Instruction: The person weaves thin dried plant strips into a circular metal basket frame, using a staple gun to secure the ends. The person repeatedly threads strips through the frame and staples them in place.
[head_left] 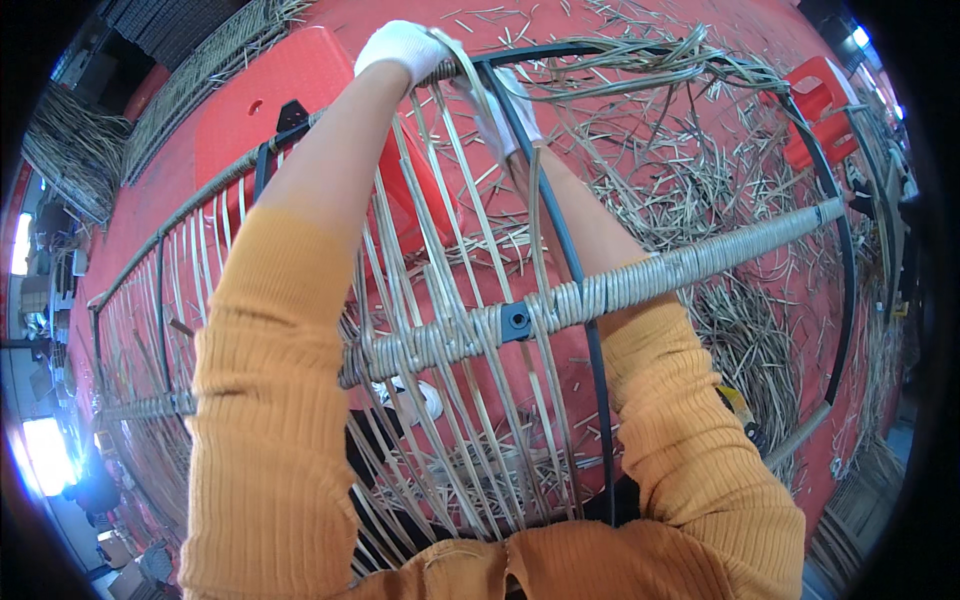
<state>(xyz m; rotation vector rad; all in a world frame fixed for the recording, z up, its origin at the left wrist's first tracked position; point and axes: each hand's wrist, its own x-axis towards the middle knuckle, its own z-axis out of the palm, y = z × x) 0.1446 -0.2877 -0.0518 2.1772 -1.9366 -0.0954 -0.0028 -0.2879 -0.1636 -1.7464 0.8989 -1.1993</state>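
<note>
A large frame of dark metal bars, partly woven with greyish-tan wicker strands, stretches across the head view. My left hand (400,48), in a white glove, is closed over the frame's far rail (440,70) where strands wrap it. Beside it my right hand (523,105), also white-gloved, reaches up from beneath the frame behind a dark crossbar (556,210); its fingers are partly hidden. One pale wicker strand (474,72) curves from near my left hand down past my right hand. Parallel strands (470,200) run from the far rail over the thick wrapped middle bar (640,278) towards me.
A red plastic stool (290,85) lies under the frame's far left. Another red stool (822,110) stands at the far right. Loose strands (680,75) bunch on the far right rail. Wicker scraps (640,190) litter the red floor, with a heap (745,350) to the right.
</note>
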